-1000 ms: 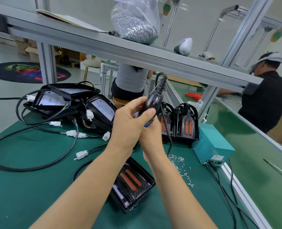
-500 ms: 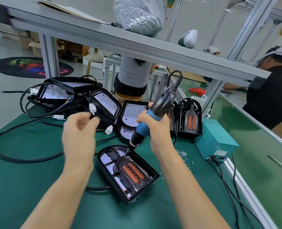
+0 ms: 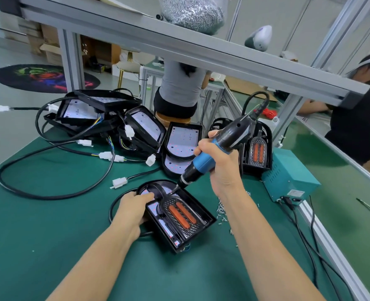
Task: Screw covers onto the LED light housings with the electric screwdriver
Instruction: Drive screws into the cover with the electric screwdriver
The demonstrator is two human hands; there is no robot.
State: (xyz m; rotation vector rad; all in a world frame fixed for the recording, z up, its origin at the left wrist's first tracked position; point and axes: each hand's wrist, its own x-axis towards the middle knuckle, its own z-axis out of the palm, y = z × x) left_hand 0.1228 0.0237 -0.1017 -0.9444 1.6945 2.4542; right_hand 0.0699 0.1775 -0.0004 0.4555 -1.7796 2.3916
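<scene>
Green matting covers the table, which stands under a grey aluminium shelf carrying a bag of screws. On the mat in front of the person lies a black LED light housing with its cover, a dark grille around two orange strips, seated inside it. The left hand rests on the housing's rounded far-left end, fingers curled over the rim and holding it down. The right hand grips the blue-and-black electric screwdriver, which tilts down to the left so that its bit touches the cover's top near the housing's rounded end. Loose screws lie scattered on the mat just right of the housing. Behind it, a heap of other housings with black cables and white connectors sits at the far left, and a teal power supply box stands to the right.
</scene>
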